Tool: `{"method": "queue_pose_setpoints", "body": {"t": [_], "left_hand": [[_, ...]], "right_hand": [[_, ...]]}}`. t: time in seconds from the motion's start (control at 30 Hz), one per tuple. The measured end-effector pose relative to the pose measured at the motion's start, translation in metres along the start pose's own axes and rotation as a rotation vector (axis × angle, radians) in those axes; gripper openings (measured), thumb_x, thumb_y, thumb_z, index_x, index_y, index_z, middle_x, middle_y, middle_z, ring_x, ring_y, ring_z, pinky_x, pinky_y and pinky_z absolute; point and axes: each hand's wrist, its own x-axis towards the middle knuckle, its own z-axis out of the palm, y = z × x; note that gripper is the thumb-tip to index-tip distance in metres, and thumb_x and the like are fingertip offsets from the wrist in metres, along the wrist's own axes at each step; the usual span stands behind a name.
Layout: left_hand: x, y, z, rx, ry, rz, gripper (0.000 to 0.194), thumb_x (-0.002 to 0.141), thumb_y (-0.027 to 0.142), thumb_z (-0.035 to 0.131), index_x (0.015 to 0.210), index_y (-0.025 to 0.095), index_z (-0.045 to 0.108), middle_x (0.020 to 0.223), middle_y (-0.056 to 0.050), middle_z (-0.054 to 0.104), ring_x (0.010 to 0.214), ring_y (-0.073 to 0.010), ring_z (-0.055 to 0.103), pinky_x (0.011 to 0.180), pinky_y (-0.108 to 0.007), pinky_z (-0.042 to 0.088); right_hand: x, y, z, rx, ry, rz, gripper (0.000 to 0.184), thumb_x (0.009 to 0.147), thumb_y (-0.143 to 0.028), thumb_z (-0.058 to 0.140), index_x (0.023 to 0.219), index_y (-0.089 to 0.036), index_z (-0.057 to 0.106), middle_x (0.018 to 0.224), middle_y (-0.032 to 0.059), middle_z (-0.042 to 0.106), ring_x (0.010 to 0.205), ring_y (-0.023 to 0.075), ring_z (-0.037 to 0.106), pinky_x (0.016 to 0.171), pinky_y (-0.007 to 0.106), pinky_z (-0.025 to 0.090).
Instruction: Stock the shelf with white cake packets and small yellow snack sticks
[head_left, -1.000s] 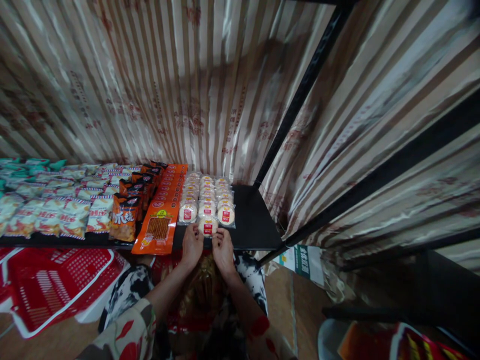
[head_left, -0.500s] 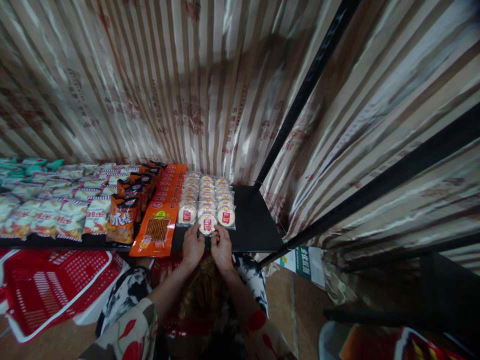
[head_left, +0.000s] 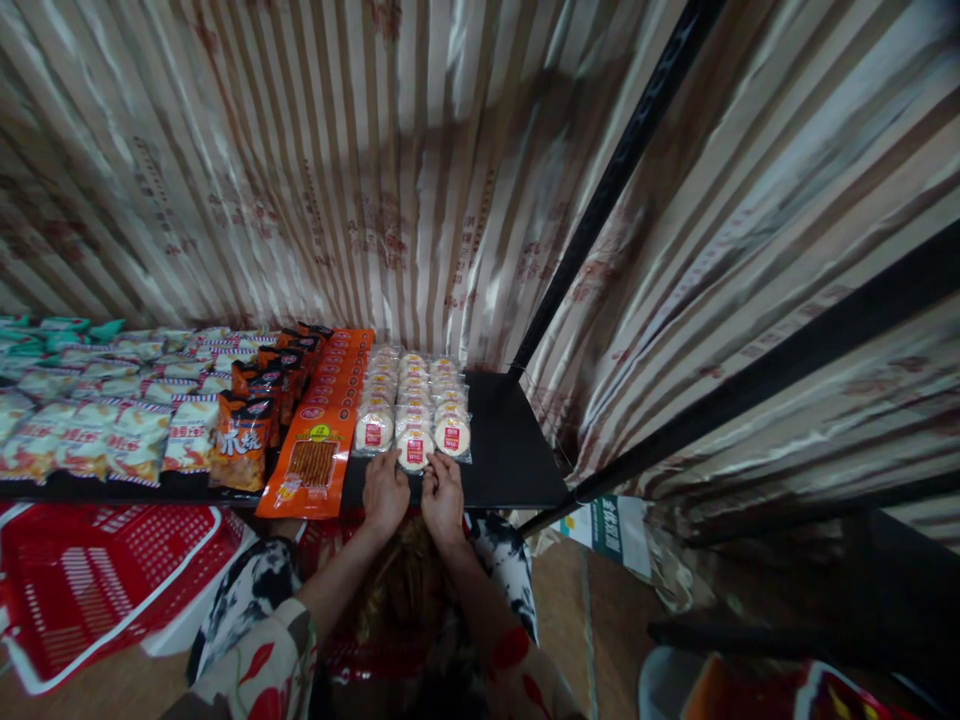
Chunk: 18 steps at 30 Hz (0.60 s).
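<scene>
Pinching the near-left part of a round white snack in clear plastic wrapping with a red label between thumb and fingers of the left hand, while pinching the near-right part with the right hand, clamping the wrapping on both sides. Holding it at the near end of the middle row among three rows of similar round wrapped snacks, near the front edge of the flat black surface. Having a long orange plastic strip of packaging just left of the rows, poking past the front edge, then orange-and-black plastic bags and pale printed plastic bags farther left.
</scene>
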Motion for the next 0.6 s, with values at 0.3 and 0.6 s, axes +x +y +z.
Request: {"method": "queue_pose_setpoints", "body": {"t": [0.3, 0.6], "left_hand": [[-0.01, -0.006, 0.007, -0.048, 0.047, 0.067, 0.047, 0.074, 0.006, 0.045, 0.119, 0.013, 0.055, 0.115, -0.013, 0.054, 0.111, -0.0224, 0.05, 0.098, -0.035, 0.041], [-0.044, -0.021, 0.006, -0.124, 0.156, 0.252, 0.035, 0.073, 0.003, 0.038, 0.095, 0.016, 0.062, 0.096, -0.008, 0.058, 0.097, -0.0195, 0.053, 0.088, -0.034, 0.047]], "right_hand": [[-0.005, -0.001, -0.004, -0.049, 0.027, -0.081, 0.032, 0.079, -0.014, 0.041, 0.1, -0.016, 0.066, 0.114, 0.0135, 0.053, 0.105, 0.0212, 0.054, 0.092, 0.037, 0.045], [-0.017, -0.004, -0.009, 0.189, 0.017, -0.11, 0.026, 0.079, -0.013, 0.042, 0.091, -0.017, 0.064, 0.103, 0.01, 0.056, 0.08, 0.0139, 0.06, 0.076, 0.03, 0.052]]}}
